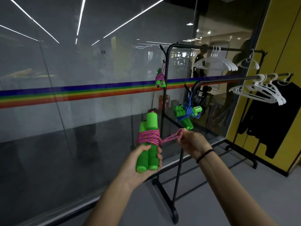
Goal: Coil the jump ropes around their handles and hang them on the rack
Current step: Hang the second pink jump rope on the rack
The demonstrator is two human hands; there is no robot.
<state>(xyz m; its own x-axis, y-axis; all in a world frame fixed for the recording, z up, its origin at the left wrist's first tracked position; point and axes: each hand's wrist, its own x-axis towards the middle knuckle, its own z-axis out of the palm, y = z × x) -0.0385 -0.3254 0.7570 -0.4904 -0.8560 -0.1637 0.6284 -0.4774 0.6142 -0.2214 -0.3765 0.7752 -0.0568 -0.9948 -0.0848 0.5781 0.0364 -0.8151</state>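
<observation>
Gripping paired green handles (146, 159) in curled left hand (137, 175), pinched pink rope loop (172, 137) taut with right hand (190, 141); risked coil (148, 137) unwinding if tension slackened before reaching rack (163, 108) beyond hands.

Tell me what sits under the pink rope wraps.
Two green handles, side by side, held by the left hand; the pink rope covers their middle sections.
</observation>
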